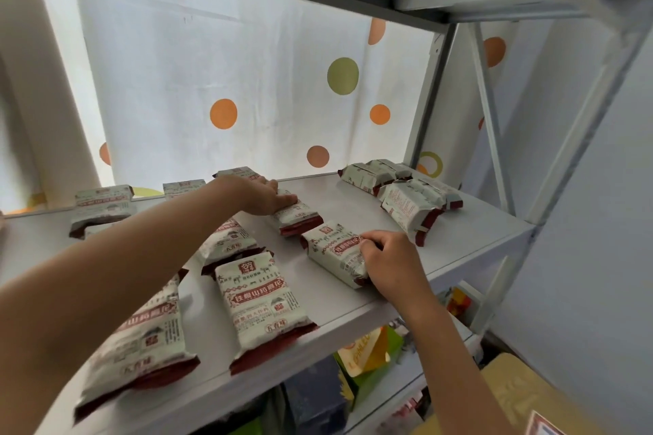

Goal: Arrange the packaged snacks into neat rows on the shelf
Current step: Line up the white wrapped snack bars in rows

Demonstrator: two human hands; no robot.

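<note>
A person's right hand (388,258) is pinching a white-and-maroon crinkly snack packet (335,252) at its five-o'clock corner; left hand (268,196) is pressing flat on another packet (298,217). Packets look light, soft, slippery; gripping edges seems safest on the white shelf (470,222).

I take this for a small shop or stockroom: a grey metal shelf (459,251) holds many identical snack packets (263,307), boxed goods (367,350) below at lower right, a dotted curtain (247,81) behind.

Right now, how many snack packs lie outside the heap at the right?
8: three along the back, one under the left hand, one in the right hand, one mid-shelf, two at the front. Another may hide beneath the back-left one.
</note>
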